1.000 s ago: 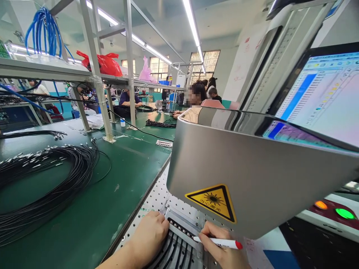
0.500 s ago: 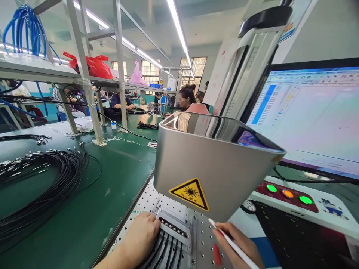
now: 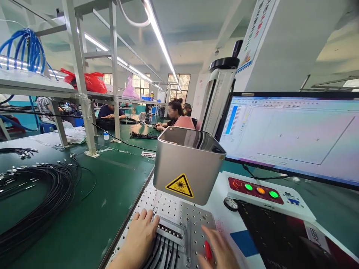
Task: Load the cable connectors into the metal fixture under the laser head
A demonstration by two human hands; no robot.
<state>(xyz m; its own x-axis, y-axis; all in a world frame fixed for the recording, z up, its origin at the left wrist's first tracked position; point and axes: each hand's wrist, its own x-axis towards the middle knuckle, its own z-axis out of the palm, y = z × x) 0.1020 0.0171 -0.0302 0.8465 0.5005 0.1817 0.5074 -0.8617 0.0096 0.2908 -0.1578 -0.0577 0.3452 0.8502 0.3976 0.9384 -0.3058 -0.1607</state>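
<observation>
A yellow triangle sticker (image 3: 179, 185) with a black starburst sits on the front of the silver box (image 3: 188, 164). Small writing runs under the starburst, too tiny to read. A white sign (image 3: 255, 28) high up has red and blue writing, also too small to read. The screen (image 3: 291, 132) shows a computer program with a blue bar on its left side.

The left hand (image 3: 140, 237) lies flat and open on the black wires (image 3: 165, 254), pressing them down. It grips nothing. The wires lie side by side in a metal holder (image 3: 172, 233) on the plate with holes (image 3: 179, 213), right under the silver box. They run long-ways from the person toward the holder, with their ends pointing away from the person.

The right hand (image 3: 218, 252) is blurry. A red pen tip (image 3: 208, 251) lies against its fingers, but I cannot tell if it is gripped.

A red panel (image 3: 256, 189) has green and orange lights. A big pile of black cables (image 3: 36, 194) lies on the green table (image 3: 112, 186). Other people sit far back.
</observation>
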